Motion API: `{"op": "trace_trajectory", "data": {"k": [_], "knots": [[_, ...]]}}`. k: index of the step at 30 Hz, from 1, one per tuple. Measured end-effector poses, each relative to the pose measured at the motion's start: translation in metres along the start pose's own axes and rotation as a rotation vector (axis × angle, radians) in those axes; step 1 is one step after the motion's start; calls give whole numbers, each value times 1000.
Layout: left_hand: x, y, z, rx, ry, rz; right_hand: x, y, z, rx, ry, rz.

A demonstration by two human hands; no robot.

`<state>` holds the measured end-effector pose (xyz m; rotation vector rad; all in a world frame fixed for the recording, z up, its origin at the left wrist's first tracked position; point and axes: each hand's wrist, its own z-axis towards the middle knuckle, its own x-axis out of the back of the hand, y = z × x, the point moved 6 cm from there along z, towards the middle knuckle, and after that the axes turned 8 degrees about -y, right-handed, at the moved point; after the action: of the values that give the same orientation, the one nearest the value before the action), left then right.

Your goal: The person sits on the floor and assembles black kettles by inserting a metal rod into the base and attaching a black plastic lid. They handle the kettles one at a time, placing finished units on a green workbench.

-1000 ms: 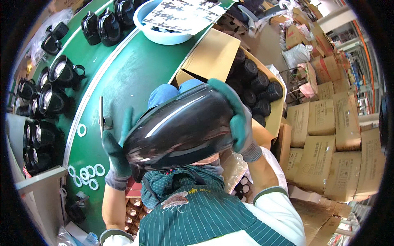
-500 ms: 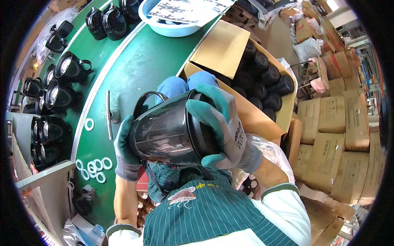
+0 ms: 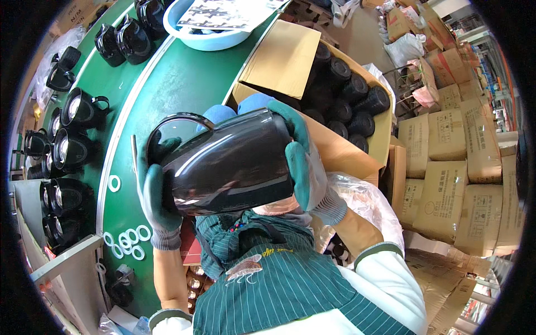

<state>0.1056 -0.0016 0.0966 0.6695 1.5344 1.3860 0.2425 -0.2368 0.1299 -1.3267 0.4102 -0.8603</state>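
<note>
I hold a glossy black kettle body [image 3: 229, 162] on its side in front of my chest, its thin loop handle [image 3: 176, 120] pointing up and left. My left hand [image 3: 153, 192], in a green glove, grips the end nearest the handle. My right hand [image 3: 304, 162], also gloved in green, wraps the opposite end. Below the kettle is my green striped apron [image 3: 268, 279].
A green conveyor belt [image 3: 167, 89] curves on the left with several black kettle bodies [image 3: 72, 151] along it, white rings [image 3: 125, 240] and a pale blue basin [image 3: 206, 33]. An open carton [image 3: 335, 151] of black kettles sits to the right; stacked cartons [image 3: 452, 184] stand beyond.
I have turned the kettle body in my hands: its rounded side faced me before, now it lies lengthwise with the loop handle showing at upper left. My right hand shifted to its right end.
</note>
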Motion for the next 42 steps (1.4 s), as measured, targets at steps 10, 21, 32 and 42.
{"op": "trace_trajectory", "data": {"k": [10, 21, 32, 42], "knots": [[12, -97, -23, 391, -206, 591, 5, -51, 16, 303, -125, -434], [3, -211, -65, 506, -287, -421, -2, -35, 8, 238, -120, -205], [-11, -39, -34, -92, 361, 23, -22, 34, 0, 140, -390, -125], [59, -74, 3, -316, 308, -103, 22, 90, 26, 232, 116, 281]]}}
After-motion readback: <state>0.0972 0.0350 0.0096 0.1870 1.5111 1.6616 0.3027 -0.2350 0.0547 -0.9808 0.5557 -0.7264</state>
